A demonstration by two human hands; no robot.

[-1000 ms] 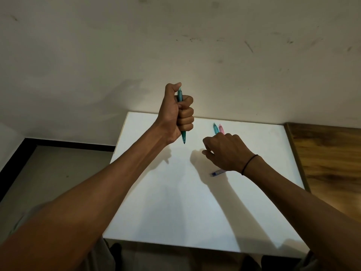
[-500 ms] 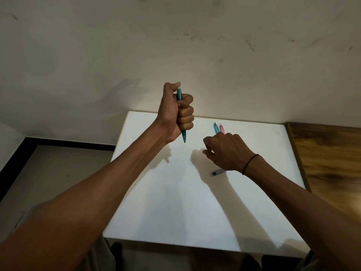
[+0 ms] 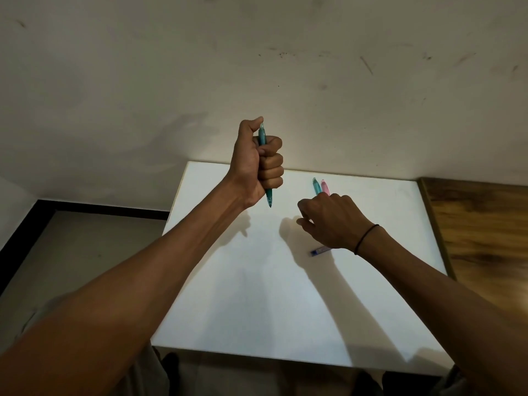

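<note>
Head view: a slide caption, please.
Left grip fists a teal pen upright above the table; right grip curls over a second teal pen, a pink pen and a blue pen.

I see both arms bare right up to the left hand [image 3: 258, 164] and right hand [image 3: 328, 221]. A thin black band [image 3: 367, 238] circles the right wrist. Grey-beige trousers [image 3: 148, 372] show below the near edge of the table [image 3: 285, 304].

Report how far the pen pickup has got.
Done: one teal pen is up off the white table, gripped in the left hand. In hand: the right hand is over a second teal pen and pink pen; grip hidden. Left: those two and the blue pen by its wrist.
</note>
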